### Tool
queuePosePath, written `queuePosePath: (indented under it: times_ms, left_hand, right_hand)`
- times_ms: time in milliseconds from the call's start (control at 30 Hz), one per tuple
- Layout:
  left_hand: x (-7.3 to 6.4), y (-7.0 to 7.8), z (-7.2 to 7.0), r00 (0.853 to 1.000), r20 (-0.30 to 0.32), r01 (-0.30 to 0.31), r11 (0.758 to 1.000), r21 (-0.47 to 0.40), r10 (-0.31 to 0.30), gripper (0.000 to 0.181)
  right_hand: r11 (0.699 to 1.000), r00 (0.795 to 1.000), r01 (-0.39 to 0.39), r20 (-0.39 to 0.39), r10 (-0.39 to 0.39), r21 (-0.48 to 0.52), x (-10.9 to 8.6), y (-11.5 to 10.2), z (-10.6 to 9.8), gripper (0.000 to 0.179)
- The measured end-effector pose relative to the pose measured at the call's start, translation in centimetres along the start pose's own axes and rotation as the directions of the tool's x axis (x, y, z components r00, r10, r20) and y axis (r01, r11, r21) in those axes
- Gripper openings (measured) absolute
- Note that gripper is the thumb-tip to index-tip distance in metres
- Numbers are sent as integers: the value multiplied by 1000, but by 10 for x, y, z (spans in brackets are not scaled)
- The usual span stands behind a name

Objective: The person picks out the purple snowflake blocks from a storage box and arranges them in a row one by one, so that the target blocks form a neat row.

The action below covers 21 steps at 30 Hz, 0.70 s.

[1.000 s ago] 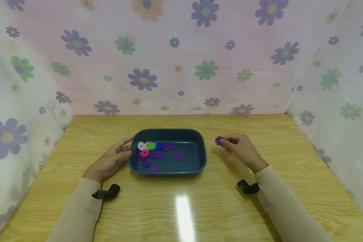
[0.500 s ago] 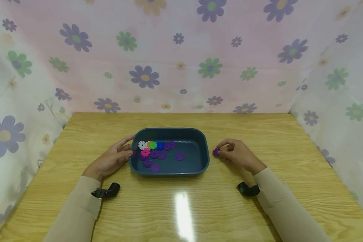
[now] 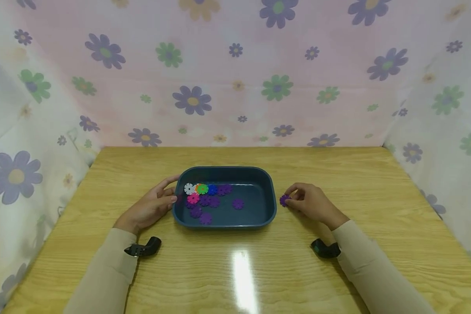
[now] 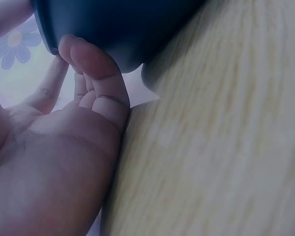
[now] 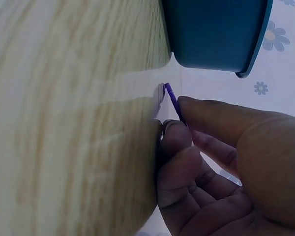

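A dark blue plastic bin (image 3: 224,222) rests on the table with several notched, flower-shaped plastic discs inside. My left hand (image 3: 151,205) holds its left end, thumb at the rim and the other fingers bent against the outer wall. To the right of the bin, my right hand (image 3: 312,203) pinches a purple notched disc (image 3: 284,200) between thumb and finger. In the right wrist view that purple disc (image 5: 172,100) is seen edge-on, tilted, with its lower edge close to the tabletop.
In the bin's left half lie purple discs (image 3: 206,218) beside a white disc (image 3: 189,189), a pink disc (image 3: 193,198), a green disc (image 3: 202,189) and a blue disc (image 3: 213,189). Behind the wooden table (image 3: 196,270) hangs a flower-patterned cloth (image 3: 220,104).
My right hand has lowered the purple disc toward the tabletop and nearer me, beside the bin. The left hand keeps its place at the bin. The head view has shifted slightly.
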<state>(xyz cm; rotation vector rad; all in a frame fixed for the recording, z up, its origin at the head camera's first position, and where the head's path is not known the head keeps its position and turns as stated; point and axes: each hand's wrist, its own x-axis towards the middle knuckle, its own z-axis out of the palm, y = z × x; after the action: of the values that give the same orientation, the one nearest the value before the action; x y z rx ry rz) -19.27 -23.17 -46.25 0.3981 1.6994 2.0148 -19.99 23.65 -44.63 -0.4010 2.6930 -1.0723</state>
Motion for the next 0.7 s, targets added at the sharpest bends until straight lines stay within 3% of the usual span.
queuePosePath:
  times_ms: [500,700]
  left_hand:
    - [0,1,0,1000,-9,-1,1000,-8,1,62]
    - [1,1,1,1000,0,-24,1000,-6,24,62]
  right_hand:
    - [998,999,32,-19,-33,-53,3,-1,2,16]
    - [999,1000,27,-16,-27,-25,2,0,1,14]
